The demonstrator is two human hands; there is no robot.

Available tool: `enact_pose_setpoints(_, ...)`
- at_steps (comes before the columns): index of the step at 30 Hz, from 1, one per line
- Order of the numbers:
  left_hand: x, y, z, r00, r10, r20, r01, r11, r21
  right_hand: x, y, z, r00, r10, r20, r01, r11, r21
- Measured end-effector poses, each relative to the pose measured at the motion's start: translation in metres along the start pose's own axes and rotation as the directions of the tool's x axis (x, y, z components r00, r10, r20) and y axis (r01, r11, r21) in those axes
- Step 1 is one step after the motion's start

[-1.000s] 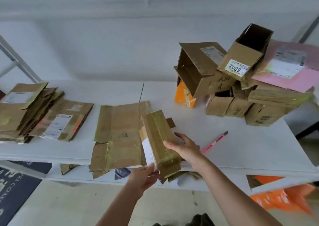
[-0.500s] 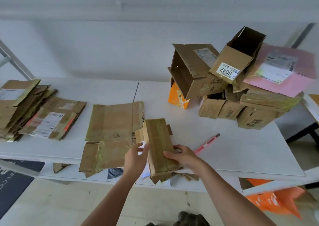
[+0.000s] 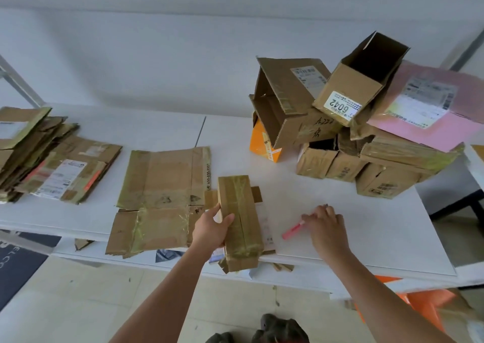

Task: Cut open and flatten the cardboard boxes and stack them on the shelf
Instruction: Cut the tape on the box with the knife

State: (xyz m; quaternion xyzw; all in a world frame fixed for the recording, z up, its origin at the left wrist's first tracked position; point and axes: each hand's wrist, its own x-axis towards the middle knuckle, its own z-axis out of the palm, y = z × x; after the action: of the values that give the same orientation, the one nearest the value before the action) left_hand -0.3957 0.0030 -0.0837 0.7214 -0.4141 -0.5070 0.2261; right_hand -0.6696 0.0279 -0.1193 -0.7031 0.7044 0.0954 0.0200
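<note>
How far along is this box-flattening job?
Partway, it seems. Done: a stack of flattened boxes lies on the left of the table, with another flat sheet beside it. In hand: the left hand holds a taped box down while the right hand reaches the pink cutter. Left: a pile of uncut boxes at right.

White label reading "6042", upside down, on the side of the open-topped box (image 3: 360,80) at the top of the pile, far beyond the right hand (image 3: 326,227). Vertical printed code along the edge of the flattened cardboard (image 3: 162,177) just beyond the left hand (image 3: 210,228), partly legible, roughly "C555-DE0-DU47". Shipping labels on other boxes too small to read.
</note>
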Motion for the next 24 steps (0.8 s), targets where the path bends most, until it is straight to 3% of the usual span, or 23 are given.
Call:
enact_pose_setpoints(3,-0.002,0.002,0.013,0.995,-0.085,0.053,0.091,0.988,-0.128,0.003,0.013,-0.004,0.982,-0.181,-0.047,0.177,0.981,-0.080)
enact_pose_setpoints(5,-0.007,0.003,0.026,0.986,-0.135,0.098,0.152,0.970,-0.191,0.005,0.024,-0.013,0.962,-0.182,-0.203,0.182,0.983,-0.019)
enact_pose_setpoints(8,-0.007,0.006,0.044,0.984,-0.146,0.105,0.168,0.952,-0.256,0.011,0.031,-0.030,0.852,-0.029,-0.523,0.207,0.936,0.285)
enact_pose_setpoints(10,-0.004,0.010,0.052,0.982,-0.157,0.100,0.180,0.939,-0.292,0.018,0.019,-0.047,0.794,0.096,-0.600,0.309,0.786,0.535)
enact_pose_setpoints(12,-0.003,0.015,0.057,0.982,-0.164,0.089,0.183,0.935,-0.304,0.027,-0.002,-0.060,0.845,0.173,-0.506,0.370,0.495,0.786)
enact_pose_setpoints(15,-0.002,0.018,0.060,0.981,-0.173,0.083,0.190,0.935,-0.299,0.037,-0.039,-0.069,0.934,0.152,-0.324,0.308,0.116,0.944)
enact_pose_setpoints(20,-0.001,0.020,0.059,0.975,-0.205,0.085,0.221,0.927,-0.304,0.062,-0.078,-0.067,0.977,0.142,-0.159,0.175,-0.108,0.979)
enact_pose_setpoints(24,-0.001,0.021,0.059,0.971,-0.218,0.097,0.238,0.918,-0.318,0.071,-0.088,-0.056,0.982,0.108,-0.156,0.164,-0.078,0.983)
